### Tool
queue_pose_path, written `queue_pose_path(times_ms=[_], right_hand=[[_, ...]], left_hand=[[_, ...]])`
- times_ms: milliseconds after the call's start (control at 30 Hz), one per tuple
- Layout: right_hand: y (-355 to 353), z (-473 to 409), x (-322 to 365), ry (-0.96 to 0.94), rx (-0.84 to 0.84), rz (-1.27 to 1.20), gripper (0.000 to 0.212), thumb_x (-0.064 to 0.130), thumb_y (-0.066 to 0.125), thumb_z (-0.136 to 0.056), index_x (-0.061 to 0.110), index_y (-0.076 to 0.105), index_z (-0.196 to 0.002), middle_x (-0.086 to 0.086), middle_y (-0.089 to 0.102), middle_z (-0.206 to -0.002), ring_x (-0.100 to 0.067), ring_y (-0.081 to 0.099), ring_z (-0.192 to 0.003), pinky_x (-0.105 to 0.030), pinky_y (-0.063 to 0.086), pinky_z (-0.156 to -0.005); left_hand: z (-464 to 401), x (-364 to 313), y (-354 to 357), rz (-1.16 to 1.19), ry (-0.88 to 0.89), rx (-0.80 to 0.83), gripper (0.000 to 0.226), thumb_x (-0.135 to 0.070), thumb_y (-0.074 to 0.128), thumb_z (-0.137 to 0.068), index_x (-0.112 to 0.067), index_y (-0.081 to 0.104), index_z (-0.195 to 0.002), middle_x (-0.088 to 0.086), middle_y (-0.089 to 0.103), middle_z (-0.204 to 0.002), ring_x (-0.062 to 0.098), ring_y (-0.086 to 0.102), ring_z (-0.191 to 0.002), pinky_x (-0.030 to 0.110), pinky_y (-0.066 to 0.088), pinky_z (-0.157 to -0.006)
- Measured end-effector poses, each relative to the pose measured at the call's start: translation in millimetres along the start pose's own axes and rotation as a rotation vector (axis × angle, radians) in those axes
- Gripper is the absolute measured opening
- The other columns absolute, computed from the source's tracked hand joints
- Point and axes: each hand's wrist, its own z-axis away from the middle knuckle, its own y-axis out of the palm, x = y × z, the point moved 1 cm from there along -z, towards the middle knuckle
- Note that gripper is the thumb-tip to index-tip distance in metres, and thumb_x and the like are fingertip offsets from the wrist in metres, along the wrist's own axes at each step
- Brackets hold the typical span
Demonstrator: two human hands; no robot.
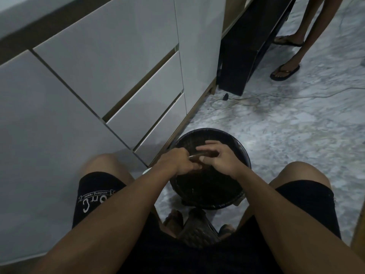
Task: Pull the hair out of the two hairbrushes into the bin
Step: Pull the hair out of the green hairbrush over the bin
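A round black bin (209,135) stands on the floor between my knees. Over its opening I hold a brown hairbrush (205,155), blurred and mostly hidden by my fingers. My left hand (175,161) grips one end of it with curled fingers. My right hand (219,157) lies over the brush, its fingers reaching left across the top; what they hold is unclear. The second hairbrush is not visible. Any hair on the brush is too dark to make out.
White cabinet drawers (102,80) rise close on the left. A dark cabinet (250,40) stands behind the bin, with a cable (246,99) lying on the marbled floor. Another person's feet in flip-flops (284,70) stand at the back right. A woven object (197,230) lies between my feet.
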Motion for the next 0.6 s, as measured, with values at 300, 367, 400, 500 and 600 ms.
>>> queue_pose_path(times_ms=[300,367,400,500,600], right_hand=[[-2.7,-3.5,-12.2,0.068,-0.286,0.011,0.011,0.01,0.071,-0.083,0.015,0.078,-0.09,0.001,0.07,-0.088,-0.012,0.063,-0.086,-0.018,0.045,-0.078],[-3.1,-3.8,-12.4,0.093,-0.328,0.025,0.01,0.013,0.07,-0.084,0.016,0.077,-0.089,0.002,0.07,-0.088,-0.01,0.062,-0.085,-0.018,0.043,-0.079],[-3.9,-3.6,-12.6,0.105,-0.342,0.031,0.01,0.014,0.069,-0.085,0.017,0.077,-0.09,0.002,0.071,-0.089,-0.009,0.062,-0.086,-0.02,0.044,-0.081],[-10.6,-3.4,-13.9,0.144,-0.329,-0.011,0.011,0.013,0.067,-0.087,0.016,0.075,-0.094,0.004,0.07,-0.092,-0.01,0.063,-0.083,-0.029,0.052,-0.083],[-13.1,-4.5,-14.0,0.142,-0.231,-0.116,0.028,0.008,0.068,-0.086,0.016,0.07,-0.112,0.0,0.065,-0.107,-0.019,0.066,-0.094,-0.035,0.061,-0.075]], left_hand=[[-1.4,-2.7,3.5,0.11,-0.018,0.025,0.047,-0.064,0.064,-0.077,-0.018,0.065,-0.084,0.004,0.068,-0.074,0.02,0.069,-0.063,0.032,0.055,-0.063],[0.0,-1.4,-0.6,0.13,-0.023,0.03,0.045,-0.061,0.065,-0.08,-0.016,0.066,-0.089,0.003,0.067,-0.07,0.018,0.065,-0.053,0.031,0.055,-0.062],[0.7,0.0,-2.2,0.143,-0.029,0.042,0.045,-0.059,0.065,-0.081,-0.015,0.067,-0.089,0.004,0.066,-0.068,0.017,0.063,-0.05,0.03,0.053,-0.059],[0.5,10.3,-1.8,0.26,-0.076,0.089,0.045,-0.052,0.067,-0.084,-0.007,0.066,-0.086,0.008,0.063,-0.061,0.019,0.057,-0.041,0.025,0.046,-0.045],[0.7,21.9,-0.7,0.343,-0.12,0.082,0.047,-0.05,0.063,-0.087,-0.004,0.067,-0.085,0.01,0.061,-0.06,0.019,0.055,-0.039,0.025,0.046,-0.047]])
